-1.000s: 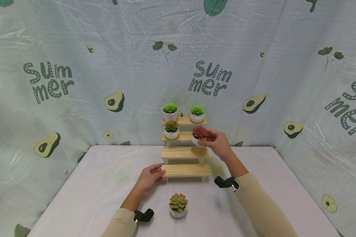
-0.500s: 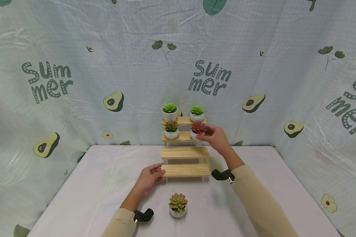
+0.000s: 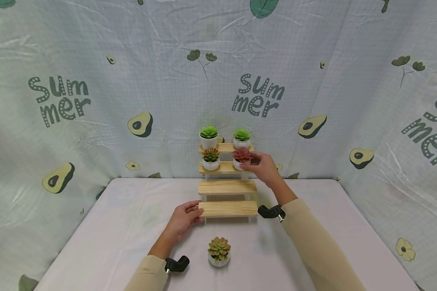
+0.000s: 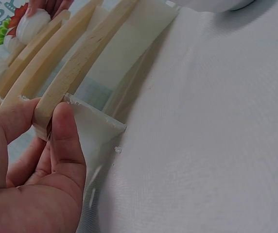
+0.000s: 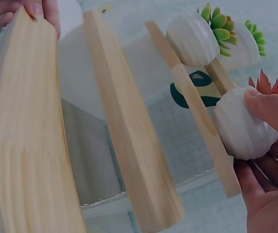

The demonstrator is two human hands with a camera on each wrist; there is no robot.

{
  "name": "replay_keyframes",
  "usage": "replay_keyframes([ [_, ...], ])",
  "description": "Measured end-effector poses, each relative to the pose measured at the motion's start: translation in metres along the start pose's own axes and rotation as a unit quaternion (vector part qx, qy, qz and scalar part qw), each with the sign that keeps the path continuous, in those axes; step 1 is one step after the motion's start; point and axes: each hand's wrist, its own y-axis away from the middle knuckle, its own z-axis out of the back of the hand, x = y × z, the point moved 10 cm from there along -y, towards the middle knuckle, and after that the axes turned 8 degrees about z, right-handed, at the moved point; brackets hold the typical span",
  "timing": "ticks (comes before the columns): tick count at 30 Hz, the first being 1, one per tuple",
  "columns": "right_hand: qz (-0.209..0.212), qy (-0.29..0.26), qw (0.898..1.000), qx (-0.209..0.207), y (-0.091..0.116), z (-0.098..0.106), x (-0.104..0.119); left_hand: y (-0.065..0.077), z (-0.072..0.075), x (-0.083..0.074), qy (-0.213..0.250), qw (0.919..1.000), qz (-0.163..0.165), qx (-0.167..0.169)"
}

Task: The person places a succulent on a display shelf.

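Observation:
A small wooden tiered stand (image 3: 227, 187) with pale side supports stands at the back of the table. My left hand (image 3: 184, 218) pinches the left end of its lowest board (image 4: 76, 63) between thumb and fingers. On the right of the second board from the top, my right hand (image 3: 265, 169) grips the white pot of a red succulent (image 3: 242, 156); in the right wrist view the pot (image 5: 246, 124) meets that board. Beside it on the left sits a brown-green succulent (image 3: 211, 159). Two bright green succulents, one left (image 3: 209, 136) and one right (image 3: 242, 138), occupy the top board.
A yellow-green potted succulent (image 3: 219, 251) stands on the white table (image 3: 131, 230) in front of the stand. Behind and at the sides hangs a printed cloth (image 3: 175, 89). Each wrist wears a black camera mount.
My right hand has shifted slightly left and up with the red succulent, bringing its pot over the second board and down against it. The left hand has stayed in place.

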Motion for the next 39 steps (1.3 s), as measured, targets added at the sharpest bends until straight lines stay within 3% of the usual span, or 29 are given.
replay_keyframes([
  [13,-0.008,0.000,1.000,-0.010,0.005,0.000,-0.003,-0.002,0.000,-0.001,0.005,0.9999,-0.005,0.009],
  [18,-0.012,-0.020,0.999,-0.036,0.016,0.002,0.000,-0.003,0.000,-0.001,0.005,0.9999,-0.007,0.010],
  [29,0.074,0.023,0.990,-0.113,0.081,-0.003,0.014,-0.002,-0.001,-0.003,0.009,0.9999,-0.005,0.012],
  [39,0.092,-0.034,0.992,-0.083,0.138,-0.040,0.012,0.002,-0.001,-0.004,0.005,1.0000,0.000,0.007],
])
